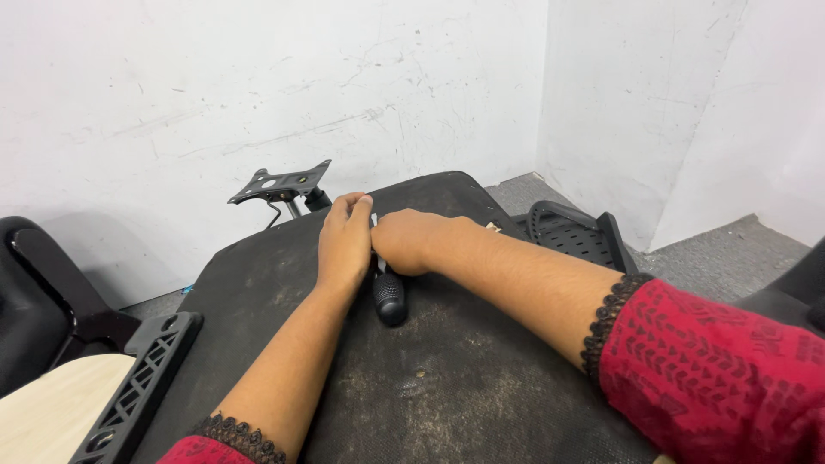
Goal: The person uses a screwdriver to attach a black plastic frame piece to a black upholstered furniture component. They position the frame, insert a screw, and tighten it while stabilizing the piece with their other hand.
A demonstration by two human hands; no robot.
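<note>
The right hand (411, 241) is clenched round a black-handled screwdriver (388, 295) — handle trailing below the fist. Just beside it, the left hand (345, 241) lies flat and released on the upturned seat (447, 378) (likely steadying it), with the metal plate (279, 183) beyond the fingertips.

hidden from us: tool (389, 295) tip and shaft under both hands; red sleeve (722, 369) and armrest (129, 387) cut by frame edge.

Red patterned sleeves (713, 361) edged with black lace trim.
</note>
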